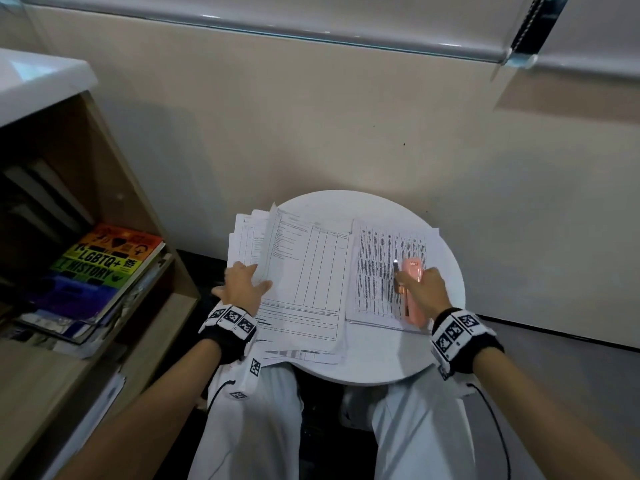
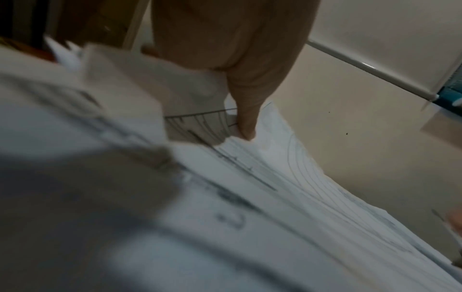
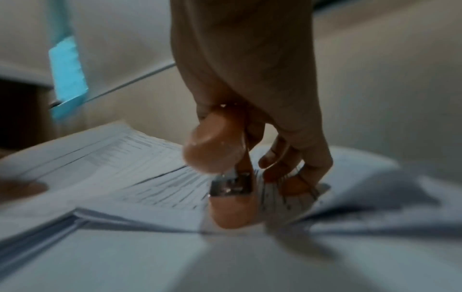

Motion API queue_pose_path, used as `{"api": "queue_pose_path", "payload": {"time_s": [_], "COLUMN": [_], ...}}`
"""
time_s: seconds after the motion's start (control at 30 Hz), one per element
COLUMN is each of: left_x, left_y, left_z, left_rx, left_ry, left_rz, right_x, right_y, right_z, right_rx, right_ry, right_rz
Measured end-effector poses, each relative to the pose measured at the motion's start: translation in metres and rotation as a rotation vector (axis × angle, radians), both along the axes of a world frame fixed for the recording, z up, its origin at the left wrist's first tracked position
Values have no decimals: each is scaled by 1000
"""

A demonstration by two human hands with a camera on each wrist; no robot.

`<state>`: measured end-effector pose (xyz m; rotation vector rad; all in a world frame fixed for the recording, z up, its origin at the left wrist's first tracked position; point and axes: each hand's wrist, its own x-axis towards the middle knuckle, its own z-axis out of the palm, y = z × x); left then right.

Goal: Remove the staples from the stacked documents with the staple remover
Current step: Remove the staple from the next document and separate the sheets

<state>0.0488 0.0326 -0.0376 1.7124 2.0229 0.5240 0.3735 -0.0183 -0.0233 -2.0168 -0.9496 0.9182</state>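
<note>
Two piles of printed papers lie on a round white table (image 1: 381, 363). On the left document stack (image 1: 308, 268) of ruled forms my left hand (image 1: 242, 284) rests with spread, straight fingers, beside a sheet that stands up along its left edge. One fingertip (image 2: 246, 130) presses into the fanned pages (image 2: 287, 158). My right hand (image 1: 420, 287) grips the pink staple remover (image 1: 412, 271), which sits on the right document stack (image 1: 375, 271) of dense text. In the right wrist view curled fingers (image 3: 282, 158) hold the pink staple remover (image 3: 232, 211) with its metal part down against the paper.
A wooden shelf unit (image 1: 131, 188) stands at the left, holding a rainbow-covered book (image 1: 104, 265) on other books. A beige wall (image 1: 346, 116) runs right behind the table. My legs in white trousers (image 1: 249, 427) are under the table's near edge.
</note>
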Motion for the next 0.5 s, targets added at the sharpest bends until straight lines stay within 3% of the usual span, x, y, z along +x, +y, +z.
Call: {"api": "queue_pose_path", "payload": {"time_s": [0.1, 0.23, 0.37, 0.5], "left_x": [-4, -17, -23, -22], "left_y": [-11, -20, -29, -36], "left_z": [-7, -2, 23, 52], "left_rx": [213, 373, 267, 206], "left_ry": [-67, -233, -765, -900], "left_rz": [11, -43, -125, -177], "right_x": [-2, 0, 9, 18], "right_y": [-8, -13, -16, -17], "right_z": [-16, -17, -13, -12], "right_rx": [-73, -49, -39, -30], "right_ry": [265, 399, 411, 438], "right_rz": [-117, -153, -174, -239]}}
